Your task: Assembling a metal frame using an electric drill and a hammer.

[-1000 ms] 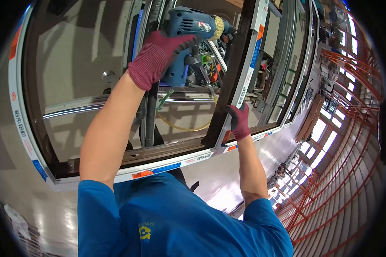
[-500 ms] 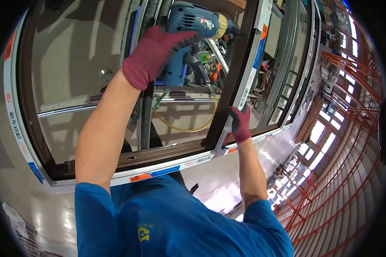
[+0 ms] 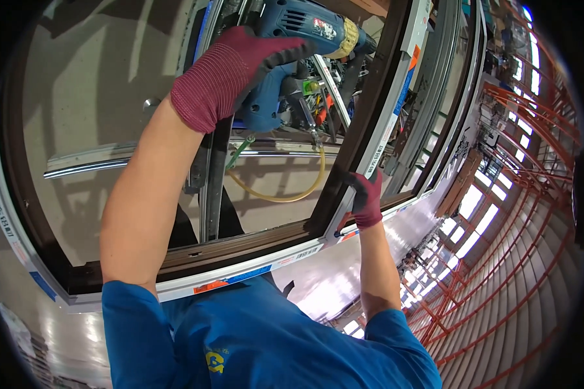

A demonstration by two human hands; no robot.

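The left grip, in a maroon glove with dark fingertips, is wrapped around the upper handle of a blue power drill. The drill lies on the far side of that grip: its motor body extends to the right past the fingertips, and its handle drops toward the near side behind the glove. A pale yellow collar and the dark chuck point right, toward the dark brown crossbar of a large metal frame. The chuck is close to the crossbar; whether they touch cannot be told.

The right grip, gloved alike, is clasped around the near end of the crossbar, just beyond where it meets the frame's near rail, its thumb over the top. The drill is far and left of this grip, well apart from it.

Whitish labelled film runs along the crossbar's right side. Through the opening on the left show a translucent yellow hose, a short green tube and a shiny metal rail. Red steel framework stands at right.
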